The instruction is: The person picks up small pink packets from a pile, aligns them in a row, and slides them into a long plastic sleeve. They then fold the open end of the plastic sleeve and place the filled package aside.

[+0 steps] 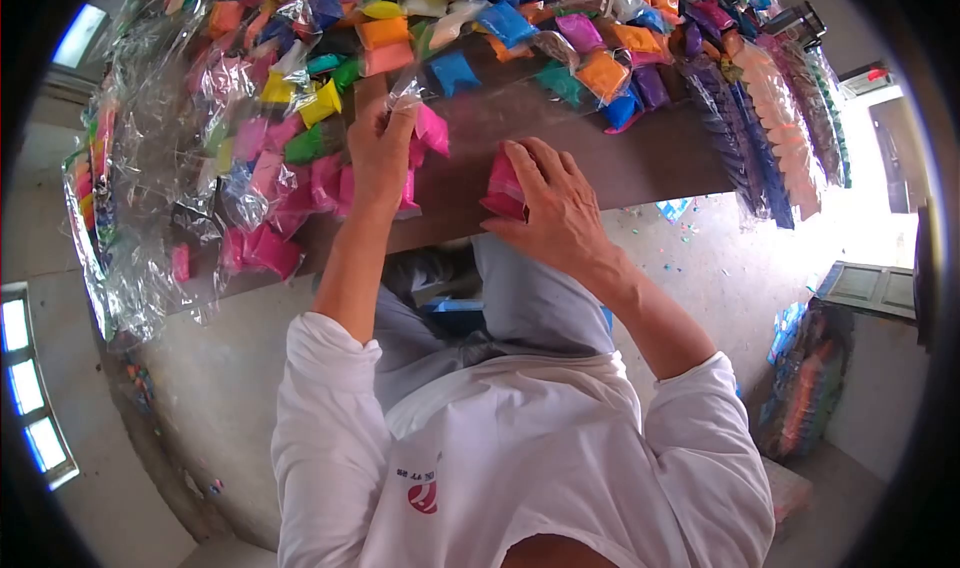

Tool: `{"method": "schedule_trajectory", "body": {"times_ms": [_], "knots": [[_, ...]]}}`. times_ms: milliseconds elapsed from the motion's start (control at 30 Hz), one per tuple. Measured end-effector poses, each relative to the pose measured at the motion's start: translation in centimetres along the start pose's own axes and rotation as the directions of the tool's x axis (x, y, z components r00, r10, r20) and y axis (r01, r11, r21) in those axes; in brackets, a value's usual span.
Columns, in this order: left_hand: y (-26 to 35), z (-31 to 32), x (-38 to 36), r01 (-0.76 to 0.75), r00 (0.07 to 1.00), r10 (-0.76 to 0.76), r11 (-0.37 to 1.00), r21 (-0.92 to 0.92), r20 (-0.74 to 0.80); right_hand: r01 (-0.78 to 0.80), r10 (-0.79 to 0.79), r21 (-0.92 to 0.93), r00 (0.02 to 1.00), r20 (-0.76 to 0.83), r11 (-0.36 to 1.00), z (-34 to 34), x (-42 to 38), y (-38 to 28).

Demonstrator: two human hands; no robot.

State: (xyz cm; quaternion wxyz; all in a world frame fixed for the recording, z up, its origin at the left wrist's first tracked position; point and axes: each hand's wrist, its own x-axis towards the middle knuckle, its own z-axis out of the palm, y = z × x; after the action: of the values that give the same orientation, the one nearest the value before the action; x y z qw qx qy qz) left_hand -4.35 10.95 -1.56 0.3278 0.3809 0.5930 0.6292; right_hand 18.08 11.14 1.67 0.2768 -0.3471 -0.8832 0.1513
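My right hand [552,203] is closed around a bright pink packet [503,183], with the thumb below and the fingers over it, near the table's front edge. My left hand [382,148] is closed, its thumb and fingers pinching what looks like a clear plastic bag [408,90]. Just right of the left hand lies another pink packet [432,128]. More pink packets [325,183] sit to its left, partly behind the wrist. Beyond the fingertips are an orange packet [385,33] and a blue packet [455,72].
A heap of small coloured packets and clear bags covers the back of the brown table [655,158]. Strips of packets [770,118] hang over its right edge. Crinkled clear plastic [140,248] drapes over the left side. My knees are under the front edge.
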Motion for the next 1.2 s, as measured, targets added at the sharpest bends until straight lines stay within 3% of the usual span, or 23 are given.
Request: {"method": "schedule_trajectory", "body": {"times_ms": [167, 500, 667, 800, 900, 967, 1000, 1067, 1200], "knots": [[0.3, 0.3, -0.1, -0.037, 0.999, 0.039, 0.997, 0.061, -0.026, 0.119, -0.119, -0.02, 0.993, -0.011, 0.993, 0.3, 0.0, 1.5], [0.6, 0.2, -0.4, -0.068, 0.997, 0.069, 0.994, 0.091, -0.018, 0.208, -0.205, 0.043, 0.976, -0.076, 0.977, 0.5, 1.2, 2.9], [1.5, 0.4, -0.5, -0.012, 0.999, 0.017, 0.988, 0.151, -0.03, 0.217, -0.209, 0.07, 0.971, -0.114, 0.974, 0.8, 1.9, 2.8], [1.3, 0.4, -0.5, -0.02, 0.999, 0.025, 0.988, 0.155, -0.034, 0.265, -0.264, -0.012, 0.957, -0.12, 0.964, 0.9, 1.8, 2.9], [1.1, 0.5, -0.5, -0.027, 0.999, 0.032, 0.99, 0.138, -0.03, 0.196, -0.19, 0.081, 0.979, -0.072, 0.977, -0.1, 2.3, 3.0], [1.1, 0.5, -0.6, -0.069, 0.997, 0.073, 0.992, 0.109, -0.033, 0.016, 0.037, 0.344, 0.989, -0.146, 0.939, -1.3, 3.6, 2.5], [1.0, 0.4, -0.6, -0.067, 0.997, 0.071, 0.992, 0.109, -0.033, 0.014, 0.038, 0.344, 0.989, -0.146, 0.939, -2.1, 4.6, 2.1], [0.7, 0.1, -0.5, 0.023, 0.996, -0.018, 0.998, -0.054, 0.091, -0.156, 0.235, 0.516, 0.968, -0.092, 0.842, -3.2, 7.0, 1.3], [0.2, 0.4, -0.7, -0.005, 1.0, 0.005, 1.0, 0.016, -0.008, -0.202, 0.265, 0.479, 0.962, -0.067, 0.854, -1.6, 11.5, 0.9]]}}
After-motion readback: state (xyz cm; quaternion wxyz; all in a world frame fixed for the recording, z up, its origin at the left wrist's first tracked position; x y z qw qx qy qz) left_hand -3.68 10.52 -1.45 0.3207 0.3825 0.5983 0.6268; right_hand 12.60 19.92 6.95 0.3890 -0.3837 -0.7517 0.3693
